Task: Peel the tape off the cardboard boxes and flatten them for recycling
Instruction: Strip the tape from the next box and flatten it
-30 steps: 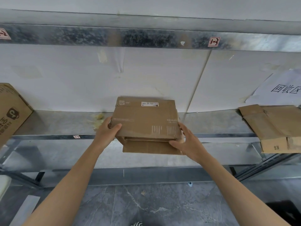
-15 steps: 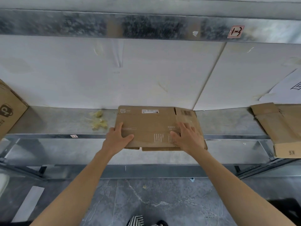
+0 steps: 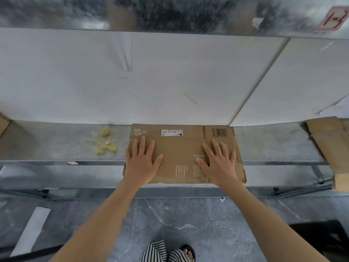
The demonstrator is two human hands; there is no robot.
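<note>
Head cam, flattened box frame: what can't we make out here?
Head view:
- Underside of the flattened box: faces the shelf; tape there unknowable.
- Print beneath the left hand and right hand: covered by them.
- The cardboard at right: cut by the frame edge.
- The left box: only a corner in frame.

The brown cardboard box [image 3: 179,154], a second ago held up off the grey metal shelf [image 3: 56,144] with its folded layers gaping, now lies pressed flat on it, its near edge jutting past the shelf's front rail. The left hand [image 3: 140,165] no longer grips the box's left side; it lies palm down on top, fingers spread. The right hand [image 3: 219,165] has likewise come off the lower right corner onto the top face. A flap with a barcode [image 3: 219,132], hidden at first, now shows at the far right corner.
</note>
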